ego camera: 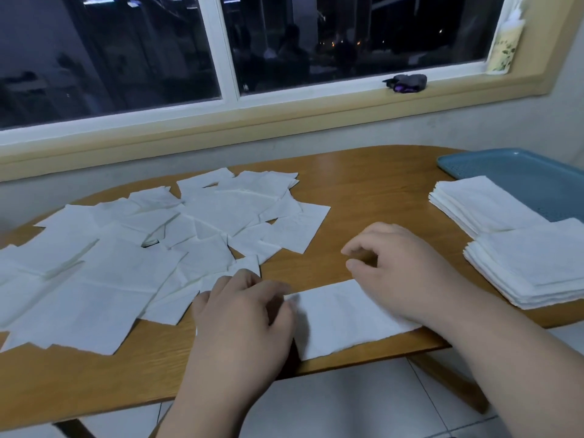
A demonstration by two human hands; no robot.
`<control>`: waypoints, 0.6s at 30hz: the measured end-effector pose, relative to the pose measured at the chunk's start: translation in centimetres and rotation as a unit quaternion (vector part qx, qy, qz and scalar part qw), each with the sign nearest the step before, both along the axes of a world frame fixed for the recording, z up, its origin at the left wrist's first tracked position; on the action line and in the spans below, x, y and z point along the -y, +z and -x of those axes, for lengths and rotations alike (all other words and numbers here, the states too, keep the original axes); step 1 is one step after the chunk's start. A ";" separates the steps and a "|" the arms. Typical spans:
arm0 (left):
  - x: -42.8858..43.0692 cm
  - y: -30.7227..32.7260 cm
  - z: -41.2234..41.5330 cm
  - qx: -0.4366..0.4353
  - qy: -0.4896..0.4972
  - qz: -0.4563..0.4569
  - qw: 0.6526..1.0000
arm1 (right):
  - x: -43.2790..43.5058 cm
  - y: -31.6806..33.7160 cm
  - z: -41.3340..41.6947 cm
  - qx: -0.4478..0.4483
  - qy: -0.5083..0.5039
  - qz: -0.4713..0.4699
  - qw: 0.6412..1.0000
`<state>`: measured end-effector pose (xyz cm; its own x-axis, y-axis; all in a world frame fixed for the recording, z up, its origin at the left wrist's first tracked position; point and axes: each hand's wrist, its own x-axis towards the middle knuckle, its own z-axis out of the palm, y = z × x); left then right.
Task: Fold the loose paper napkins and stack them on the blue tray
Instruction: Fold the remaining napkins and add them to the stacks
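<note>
White napkin (341, 317) lies flat under left hand (243, 314) and right hand (401, 273).

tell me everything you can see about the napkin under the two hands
It is a white paper napkin, thin, with a faint embossed texture, lying flat as a long rectangle, apparently folded once. It sits near the front edge of the wooden table. The left hand covers its left end; whether it pinches the paper is hidden. The right hand rests its heel on the right end, fingers loosely curled past the far edge.
</note>
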<state>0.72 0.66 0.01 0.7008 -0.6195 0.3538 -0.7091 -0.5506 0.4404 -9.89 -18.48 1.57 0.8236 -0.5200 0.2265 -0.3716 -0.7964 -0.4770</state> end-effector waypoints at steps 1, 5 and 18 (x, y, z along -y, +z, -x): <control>-0.1 0.1 -0.1 -0.005 0.001 0.003 1.000 | 0.1 0.2 -1.3 -0.022 0.012 0.011 1.000; -0.5 0.2 -0.5 -0.023 0.008 0.011 1.000 | 0.8 0.2 -6.8 -0.092 0.048 0.043 0.994; -1.1 0.2 -1.5 -0.036 0.013 0.039 0.999 | 0.2 0.2 -7.3 -0.095 -0.012 0.115 0.989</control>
